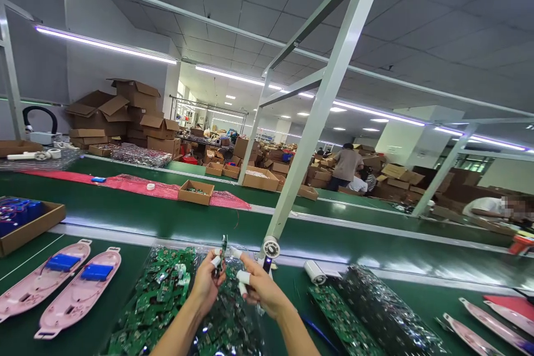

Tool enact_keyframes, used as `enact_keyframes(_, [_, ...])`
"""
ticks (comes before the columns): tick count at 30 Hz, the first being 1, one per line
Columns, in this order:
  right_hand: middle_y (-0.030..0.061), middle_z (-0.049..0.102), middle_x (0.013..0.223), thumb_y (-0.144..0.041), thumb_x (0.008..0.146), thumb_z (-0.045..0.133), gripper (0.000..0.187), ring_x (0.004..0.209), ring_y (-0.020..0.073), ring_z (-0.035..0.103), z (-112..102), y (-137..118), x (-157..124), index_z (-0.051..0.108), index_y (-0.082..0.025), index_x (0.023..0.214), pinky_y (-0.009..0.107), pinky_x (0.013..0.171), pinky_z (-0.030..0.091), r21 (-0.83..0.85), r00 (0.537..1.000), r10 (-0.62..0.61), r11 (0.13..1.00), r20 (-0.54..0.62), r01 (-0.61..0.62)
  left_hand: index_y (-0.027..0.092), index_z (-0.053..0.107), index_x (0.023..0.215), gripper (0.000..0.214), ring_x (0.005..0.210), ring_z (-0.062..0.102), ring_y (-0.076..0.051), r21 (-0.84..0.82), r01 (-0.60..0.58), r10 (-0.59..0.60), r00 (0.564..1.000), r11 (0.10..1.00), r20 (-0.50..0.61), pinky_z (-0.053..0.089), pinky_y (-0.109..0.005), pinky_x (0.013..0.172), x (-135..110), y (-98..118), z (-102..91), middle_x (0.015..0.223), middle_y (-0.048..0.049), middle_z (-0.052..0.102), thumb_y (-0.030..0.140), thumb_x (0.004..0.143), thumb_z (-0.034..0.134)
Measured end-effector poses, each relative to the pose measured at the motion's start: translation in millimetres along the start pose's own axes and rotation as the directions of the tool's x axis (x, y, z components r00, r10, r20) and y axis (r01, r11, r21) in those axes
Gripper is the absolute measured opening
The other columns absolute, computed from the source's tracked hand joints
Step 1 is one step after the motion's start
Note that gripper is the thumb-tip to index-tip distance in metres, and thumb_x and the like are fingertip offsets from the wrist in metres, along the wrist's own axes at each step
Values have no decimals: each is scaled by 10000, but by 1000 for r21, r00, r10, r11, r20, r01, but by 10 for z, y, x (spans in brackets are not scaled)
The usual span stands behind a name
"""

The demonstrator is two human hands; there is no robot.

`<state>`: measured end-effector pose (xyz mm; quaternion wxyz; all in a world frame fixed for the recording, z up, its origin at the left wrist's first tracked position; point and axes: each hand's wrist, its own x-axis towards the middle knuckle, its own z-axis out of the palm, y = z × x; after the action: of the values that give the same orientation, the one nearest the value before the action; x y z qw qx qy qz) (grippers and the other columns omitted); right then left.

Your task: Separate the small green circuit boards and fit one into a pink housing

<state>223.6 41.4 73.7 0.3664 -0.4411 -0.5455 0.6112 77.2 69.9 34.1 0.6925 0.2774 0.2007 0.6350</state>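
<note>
The left hand forms a closed pinch grip on a small green circuit board, which stands upright above the fingers. White finger cots cover the fingertips of this hand. The right hand, also fitted with white finger cots, is closed on a white round part with a dark stem; its exact type cannot be determined. The hands are near each other, not touching, above a clear plastic bag of green circuit boards on the green surface. Left of the bag lie two pink housings, each carrying a blue battery pack; farther left is a cardboard tray of blue items. Right of the bag lie a group of green circuit boards, a glossy bag of dark boards, and more pink housings. A white tape roll stands beyond the bag's right side.
</note>
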Motion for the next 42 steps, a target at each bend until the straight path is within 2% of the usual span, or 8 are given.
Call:
enact_keyframes(2, [-143,433,426,-351,688,671,784,337,15,149,72,133,-27,388,-254,1412,139,339,151,248,1000,-7,969,27,0,145,568,777,78,457,405,-42,5,8,-8,1000,1000,15,271,-152,360,-6,-5,10,634,70,501,148,849,601])
enact_keyframes(5, [-155,424,442,-302,631,774,710,355,1,73,187,286,-42,512,-346,1289,137,346,95,609,997,-59,793,49,17,154,560,784,67,482,405,-50,10,4,-4,1000,1000,27,272,-159,381,-43,-30,35,645,67,493,156,821,616])
enact_keyframes(9, [-145,469,496,-302,572,853,669,366,-15,91,186,282,-27,584,-367,1181,113,346,71,743,983,-153,644,-106,180,165,546,789,123,488,386,-58,89,-4,2,1000,996,25,251,-182,404,-92,-61,-12,642,67,474,227,771,650])
enact_keyframes(15, [-33,626,662,-345,624,807,478,425,31,392,111,181,-51,647,-207,1052,137,346,242,462,954,-108,856,-281,233,188,555,763,126,678,521,-145,410,-143,120,989,901,81,418,-315,670,49,138,-59,721,35,558,249,746,664])
enact_keyframes(22, [-17,625,695,-358,573,861,344,618,102,548,125,272,-121,650,-171,770,198,504,432,356,899,-138,885,-415,300,221,574,789,124,822,489,-214,664,-278,317,946,694,64,331,-360,830,59,514,43,780,10,565,282,700,636])
enact_keyframes(33, [18,683,669,-478,570,843,417,593,163,612,425,56,-382,662,-162,772,295,573,524,132,915,-219,952,-339,277,221,532,808,144,793,499,-200,708,-210,175,977,675,124,364,-299,754,-558,627,151,784,8,543,343,739,567])
enact_keyframes(37, [29,644,541,-668,609,723,519,471,161,581,422,36,-422,577,-171,583,300,482,495,37,919,-226,967,-322,251,217,534,775,151,748,459,-195,744,-183,89,982,642,165,339,-292,717,-624,669,119,740,20,515,354,730,581])
enact_keyframes(42, [-3,612,506,-617,637,719,474,445,118,538,377,8,-439,577,-170,578,239,440,440,-1,943,-201,978,-266,208,203,499,573,279,596,320,-145,786,-80,-91,981,613,171,232,-269,581,-612,779,55,572,56,399,390,671,681])
